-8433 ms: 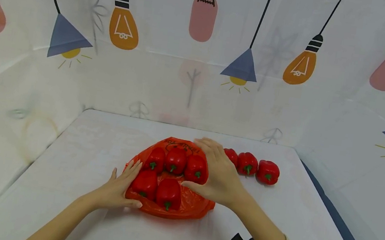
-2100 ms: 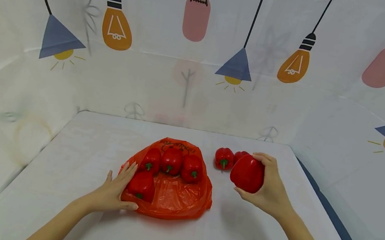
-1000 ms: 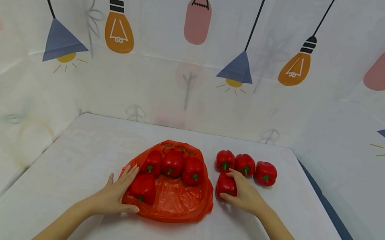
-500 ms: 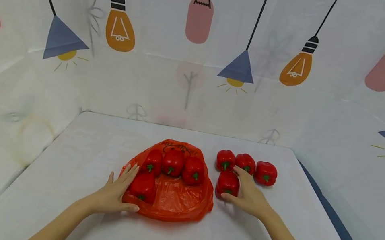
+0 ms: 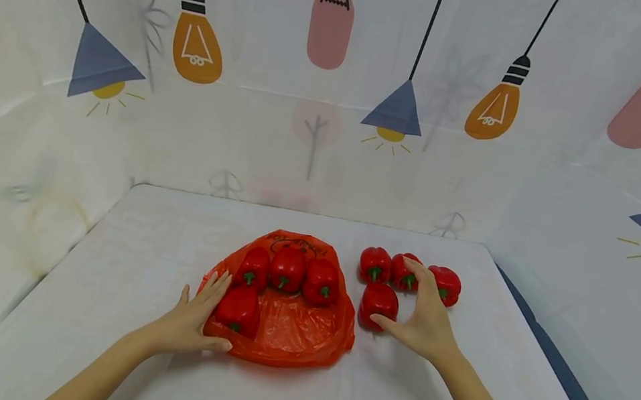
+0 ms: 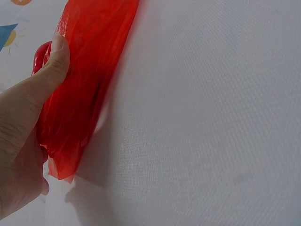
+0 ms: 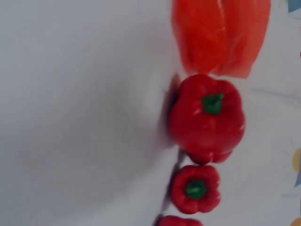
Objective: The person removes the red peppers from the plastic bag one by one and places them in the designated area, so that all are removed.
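Several red bell peppers (image 5: 287, 270) sit in an orange-red plastic bag (image 5: 293, 338), whose mouth is spread wide. My left hand (image 5: 189, 321) rests against the bag's left side, fingers fairly straight; in the left wrist view its thumb (image 6: 56, 59) lies on the bag film (image 6: 80, 94). Right of the bag, a single bell pepper (image 5: 377, 305) stands on the table in front of a row of three. My right hand (image 5: 426, 319) hovers just right of that pepper, thumb and fingers spread and holding nothing. The right wrist view shows the front pepper (image 7: 207, 113) beside the bag (image 7: 221, 37).
The back row has a left pepper (image 5: 375, 265), a middle pepper (image 5: 404, 272) partly behind my fingers, and a right pepper (image 5: 446, 285). They stand on a white table (image 5: 170, 234). A printed cloth wall (image 5: 256, 137) rises behind and beside it.
My right hand took a bell pepper from the bag, carried it right, set it before the row and let go. It has since drawn off slightly rightward. My left hand stays at the bag.
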